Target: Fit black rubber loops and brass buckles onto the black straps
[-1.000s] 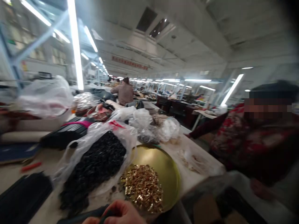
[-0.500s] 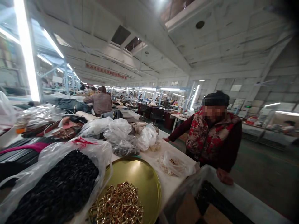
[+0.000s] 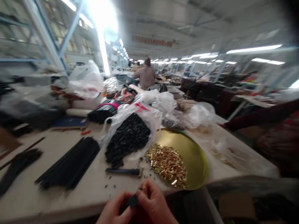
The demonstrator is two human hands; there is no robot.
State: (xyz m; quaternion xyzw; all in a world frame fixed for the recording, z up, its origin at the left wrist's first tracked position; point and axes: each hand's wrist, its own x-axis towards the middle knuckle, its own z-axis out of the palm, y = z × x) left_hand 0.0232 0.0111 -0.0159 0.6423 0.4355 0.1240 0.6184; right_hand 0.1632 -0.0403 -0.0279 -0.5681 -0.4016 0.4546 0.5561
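Note:
At the table's front edge my left hand (image 3: 116,207) is closed on a dark strip (image 3: 132,201), its far end hidden by the fingers. Right beside it, my right hand (image 3: 153,200) pinches at the strip's end, where a small gold glint shows; blur hides its exact shape. A dark-handled tool (image 3: 123,171) lies just beyond the hands. Gold metal buckle-like pieces (image 3: 168,163) are heaped on a round gold tray (image 3: 195,161). Small black pieces (image 3: 128,135) fill an open clear plastic bag (image 3: 154,116).
A bundle of black strips (image 3: 72,163) lies left on the table (image 3: 93,197), with an orange-red item (image 3: 86,132) behind it. Plastic bags (image 3: 202,113) crowd the back. At right, a co-worker's sleeve (image 3: 249,119) reaches to the table, above a bin holding cardboard (image 3: 237,205).
My view has swung left and down. Both my hands and the strip have come into view, along with the black strips and the tool. The co-worker has shifted to the right edge.

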